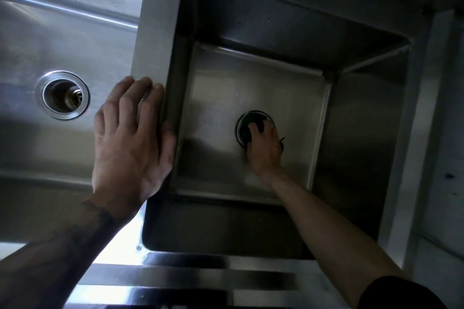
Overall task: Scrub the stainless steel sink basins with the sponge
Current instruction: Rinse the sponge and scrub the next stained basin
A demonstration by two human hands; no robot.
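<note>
My right hand (pixel 263 149) is down in the deep right-hand stainless steel basin (pixel 226 98), fingers curled over what looks like a dark, soft sponge (pixel 261 126) at the round drain (pixel 241 125); in this gloom I can barely tell the two apart. My left hand (pixel 130 138) lies flat, fingers straight, on the steel divider (pixel 155 40). The sponge should be light, squashy and slick when wet, so it is best gripped across its back. No brand or writing is readable.
</note>
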